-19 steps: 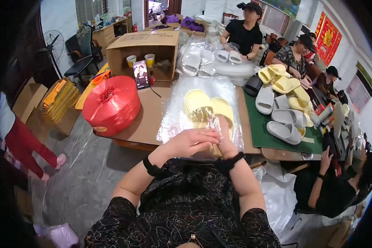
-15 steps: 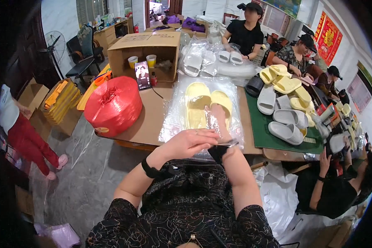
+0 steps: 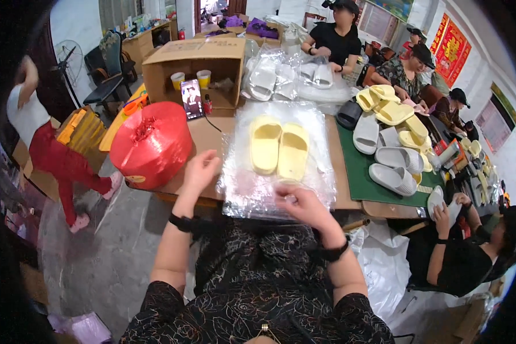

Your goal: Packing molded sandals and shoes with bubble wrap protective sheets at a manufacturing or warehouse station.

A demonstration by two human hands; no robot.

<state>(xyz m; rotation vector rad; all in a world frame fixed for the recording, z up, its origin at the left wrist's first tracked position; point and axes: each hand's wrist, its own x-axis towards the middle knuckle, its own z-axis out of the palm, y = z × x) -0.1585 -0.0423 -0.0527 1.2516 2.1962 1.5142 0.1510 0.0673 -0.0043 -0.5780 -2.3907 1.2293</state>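
- Yellow slippers [image 3: 265, 150] are laid side by side as a pair at the middle of the worktable [image 3: 203, 137], each with its length running from near to far.
- Clear plastic film [image 3: 238, 189] is spread beneath them on the table; whether a layer is also drawn over the pair cannot be told through the glare.
- The left hand [image 3: 203, 170] is held to the left of the film, apart from the slippers; its fingers are loosely bent and unclenched, and nothing is seen gripped by them.
- The right hand [image 3: 305, 205] is held over the near part of the film, just nearer than the right slipper; its fingers are curled toward the thumb, but whether film is pinched between them cannot be told.
- Judged from this layout, the step in hand is the setting of the pair on or within the film, and it seems nearly complete: the slippers are lined up neatly and are pressed by neither hand.
- For the next move, a loose film edge would need to be found and held lightly, with the pair kept straight; thin layers could easily be caught together.
- To the left, a red roll of twine [image 3: 152, 146] is placed near the left hand, with a phone [image 3: 191, 98] propped farther off, before a cardboard box [image 3: 195, 51].
- To the right, grey slippers [image 3: 393, 178] are set out on a green mat [image 3: 355, 179].
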